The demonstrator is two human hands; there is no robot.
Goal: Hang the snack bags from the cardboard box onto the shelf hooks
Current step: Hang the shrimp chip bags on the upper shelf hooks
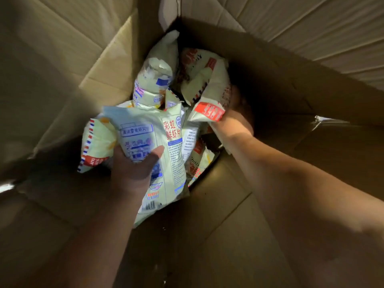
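Inside the open cardboard box (280,75), loose snack bags (153,80): left hand (133,169) clasps one pale prawn-cracker bag (166,146), right hand (234,121) grips a red-banded bag (207,100), both apparently gathered for hanging; shelf hooks unseen.

ribbed cardboard sheet (311,26), top right, creased | clear tape scrap (324,119), mid right, glossy, torn

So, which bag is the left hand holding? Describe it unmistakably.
Inside the open cardboard box, at its near left, the left hand grips a pale snack bag. Unlike the red-topped bag in the right hand, it shows a barcode below a column of large red characters.
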